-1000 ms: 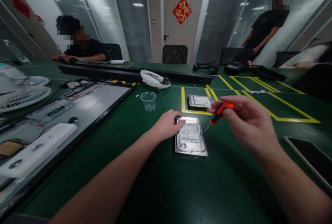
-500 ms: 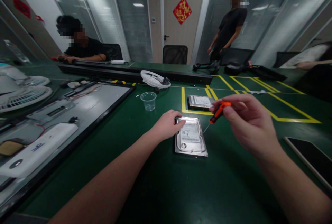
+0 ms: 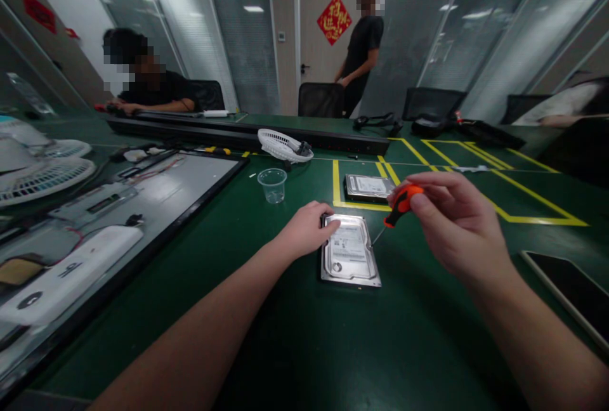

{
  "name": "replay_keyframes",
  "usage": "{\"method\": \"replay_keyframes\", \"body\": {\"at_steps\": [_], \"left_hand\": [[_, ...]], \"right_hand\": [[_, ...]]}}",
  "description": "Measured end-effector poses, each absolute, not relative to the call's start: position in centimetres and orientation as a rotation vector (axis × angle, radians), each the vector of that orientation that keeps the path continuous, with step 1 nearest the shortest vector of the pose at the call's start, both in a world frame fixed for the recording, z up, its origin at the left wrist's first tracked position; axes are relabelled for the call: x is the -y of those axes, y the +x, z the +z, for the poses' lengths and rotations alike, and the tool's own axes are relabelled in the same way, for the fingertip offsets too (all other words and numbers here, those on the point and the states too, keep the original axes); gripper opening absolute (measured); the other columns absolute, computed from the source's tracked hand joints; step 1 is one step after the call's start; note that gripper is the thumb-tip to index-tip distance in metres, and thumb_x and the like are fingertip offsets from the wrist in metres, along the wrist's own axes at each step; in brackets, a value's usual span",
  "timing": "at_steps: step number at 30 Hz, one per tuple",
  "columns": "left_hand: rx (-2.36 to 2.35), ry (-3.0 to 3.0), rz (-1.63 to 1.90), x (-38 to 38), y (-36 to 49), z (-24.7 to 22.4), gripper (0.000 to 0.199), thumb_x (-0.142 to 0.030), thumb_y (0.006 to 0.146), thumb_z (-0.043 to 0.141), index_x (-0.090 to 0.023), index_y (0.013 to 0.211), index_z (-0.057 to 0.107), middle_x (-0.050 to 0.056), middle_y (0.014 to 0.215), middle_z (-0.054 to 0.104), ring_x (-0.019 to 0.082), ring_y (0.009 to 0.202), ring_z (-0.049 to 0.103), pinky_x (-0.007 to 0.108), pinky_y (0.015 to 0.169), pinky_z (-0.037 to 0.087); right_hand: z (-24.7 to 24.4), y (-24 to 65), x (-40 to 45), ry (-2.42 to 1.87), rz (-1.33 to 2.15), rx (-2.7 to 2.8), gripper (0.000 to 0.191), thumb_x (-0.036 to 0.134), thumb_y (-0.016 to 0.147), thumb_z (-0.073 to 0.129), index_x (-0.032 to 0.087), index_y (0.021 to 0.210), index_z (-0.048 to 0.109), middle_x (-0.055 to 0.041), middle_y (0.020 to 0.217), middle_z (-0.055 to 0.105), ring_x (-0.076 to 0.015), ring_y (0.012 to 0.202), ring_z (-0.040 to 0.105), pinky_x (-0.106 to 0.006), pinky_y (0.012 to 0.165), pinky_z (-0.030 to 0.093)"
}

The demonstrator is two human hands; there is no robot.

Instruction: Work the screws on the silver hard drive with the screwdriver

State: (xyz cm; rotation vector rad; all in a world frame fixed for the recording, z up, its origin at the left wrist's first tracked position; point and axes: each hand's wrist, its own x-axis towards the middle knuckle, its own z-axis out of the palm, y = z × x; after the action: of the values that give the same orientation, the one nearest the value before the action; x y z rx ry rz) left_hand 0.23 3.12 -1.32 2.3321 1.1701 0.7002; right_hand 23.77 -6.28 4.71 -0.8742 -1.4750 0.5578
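A silver hard drive [image 3: 349, 252] lies flat on the green table [image 3: 409, 347]. My left hand [image 3: 309, 228] grips its upper left corner, thumb on the top face. In my right hand [image 3: 447, 221] is an orange and black screwdriver [image 3: 399, 207], held between thumb and fingers. It slants down to the left, its tip at the drive's right edge. Behind that drive, a second hard drive [image 3: 367, 188] rests inside a yellow tape outline. A clear plastic cup [image 3: 273, 185] stands to the left, beyond my left hand.
A large panel [image 3: 190, 186] with a white device [image 3: 71, 274] covers the left side, near fan parts [image 3: 47, 179]. A white grille [image 3: 285, 146] lies behind the cup by a long black bar [image 3: 333, 139]. A phone [image 3: 571, 290] is at right. Other people are across the table.
The screwdriver handle has turned slightly in my right hand, its tip staying at the drive's edge. My left hand is unmoved. The standing person has moved left, in front of the door.
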Motion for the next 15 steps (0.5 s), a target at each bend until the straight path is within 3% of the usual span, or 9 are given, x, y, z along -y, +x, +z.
{"method": "replay_keyframes", "body": {"at_steps": [3,10,15], "left_hand": [[-1.173,2.33,0.703,-3.15,0.23,-1.39,0.03,-0.041,0.096,0.062,-0.018,0.113,0.073,0.008,0.105,0.067,0.022,0.089,0.064,0.036,0.083,0.051],[-1.155,2.331,0.704,-3.11,0.11,-1.35,0.032,-0.041,0.097,0.062,-0.017,0.115,0.073,0.008,0.104,0.066,0.021,0.089,0.063,0.036,0.082,0.051],[-1.168,2.322,0.686,-2.97,0.12,-1.09,0.031,-0.041,0.097,0.061,-0.018,0.115,0.073,0.008,0.106,0.067,0.021,0.089,0.063,0.036,0.082,0.051]], "right_hand": [[4.72,23.93,6.32,-0.904,0.556,1.496,0.023,0.028,0.095,0.074,0.032,0.117,0.076,-0.0033,0.107,0.075,-0.0199,0.098,0.073,-0.034,0.085,0.064],[4.88,23.55,6.38,-0.788,0.747,1.446,0.022,0.027,0.101,0.062,0.03,0.119,0.074,-0.0051,0.119,0.076,-0.0258,0.114,0.073,-0.046,0.101,0.061],[4.83,23.69,6.3,-0.859,0.597,1.478,0.02,0.026,0.095,0.073,0.03,0.115,0.074,-0.0041,0.108,0.075,-0.0212,0.101,0.072,-0.036,0.085,0.064]]}}
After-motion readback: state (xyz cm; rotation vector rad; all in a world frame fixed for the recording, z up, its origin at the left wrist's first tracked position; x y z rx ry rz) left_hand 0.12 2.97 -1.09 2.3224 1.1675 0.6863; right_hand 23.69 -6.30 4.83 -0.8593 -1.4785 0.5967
